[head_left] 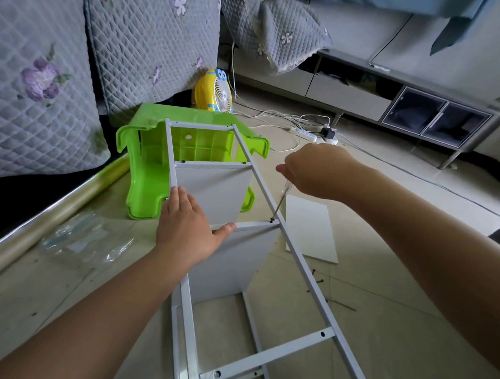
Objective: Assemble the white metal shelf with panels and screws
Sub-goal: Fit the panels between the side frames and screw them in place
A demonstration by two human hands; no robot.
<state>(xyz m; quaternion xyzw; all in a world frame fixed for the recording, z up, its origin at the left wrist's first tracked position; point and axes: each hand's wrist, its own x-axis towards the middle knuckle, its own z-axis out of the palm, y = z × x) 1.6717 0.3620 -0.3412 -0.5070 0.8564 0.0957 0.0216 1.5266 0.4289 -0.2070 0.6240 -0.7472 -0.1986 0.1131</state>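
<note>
The white metal shelf frame (305,270) lies on its side on the floor, with white panels (214,191) fitted between its rails. My left hand (185,226) rests flat on the left rail, thumb on a crossbar (250,225). My right hand (314,171) grips a screwdriver (281,200) with a clear handle. Its tip sits on a dark screw (271,220) at the joint of crossbar and right rail. A loose white panel (309,231) lies on the floor to the right. Several dark screws (320,281) are scattered beside the frame.
A green plastic stool (147,168) lies tipped under the frame's far end. A yellow fan (215,91) stands behind it. Quilted sofa covers (48,83) fill the left. Clear plastic bags (85,240) lie at the left. A power strip and cables (307,131) and a grey TV cabinet (416,110) are at the right.
</note>
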